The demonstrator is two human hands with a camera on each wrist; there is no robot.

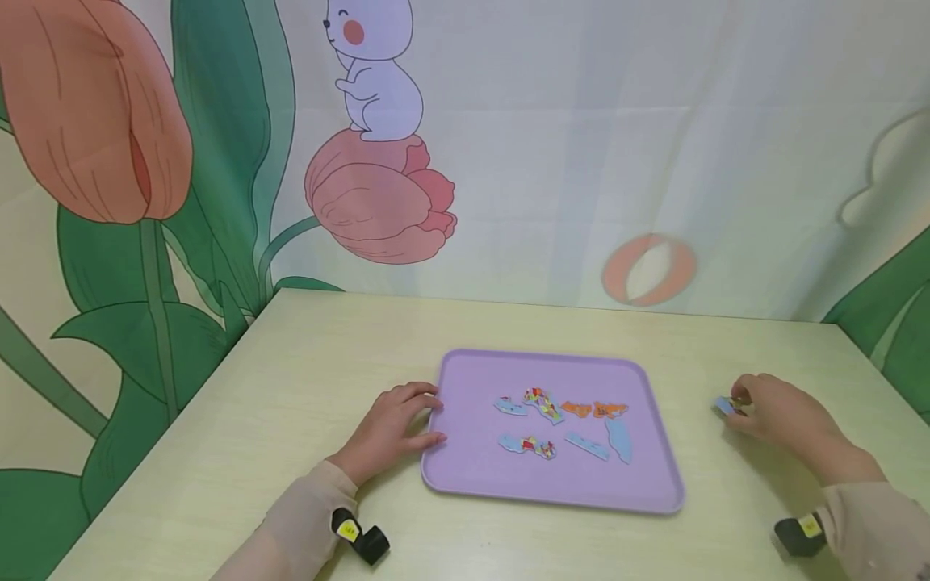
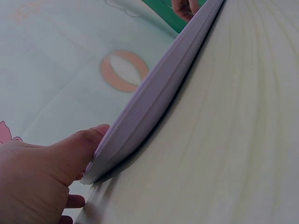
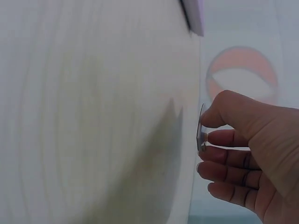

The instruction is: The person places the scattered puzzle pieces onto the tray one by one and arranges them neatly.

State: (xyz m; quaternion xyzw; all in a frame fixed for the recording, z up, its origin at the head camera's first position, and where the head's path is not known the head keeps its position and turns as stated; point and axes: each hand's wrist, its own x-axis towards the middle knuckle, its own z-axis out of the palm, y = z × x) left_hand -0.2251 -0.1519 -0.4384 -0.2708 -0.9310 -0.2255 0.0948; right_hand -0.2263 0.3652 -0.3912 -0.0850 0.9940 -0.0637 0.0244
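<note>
On the right of the table, my right hand (image 1: 785, 411) pinches a small, thin, light-blue puzzle piece (image 1: 725, 406) between thumb and fingers. The right wrist view shows that piece (image 3: 201, 128) edge-on, with the other fingers loosely bent below it. My left hand (image 1: 388, 428) rests at the left rim of a purple tray (image 1: 552, 491), thumb and fingertips touching the edge. Several irregular flat pieces lie on the tray: a multicoloured one (image 1: 543, 405), an orange one (image 1: 610, 410), light-blue ones (image 1: 619, 440) and a blue-and-red one (image 1: 528, 445).
The pale wooden table (image 1: 349, 339) reaches back to a wall cloth (image 1: 523, 161) printed with tulips and a white animal. Black wrist straps (image 1: 799, 537) sit at both sleeves. Bare tabletop lies between the tray and my right hand.
</note>
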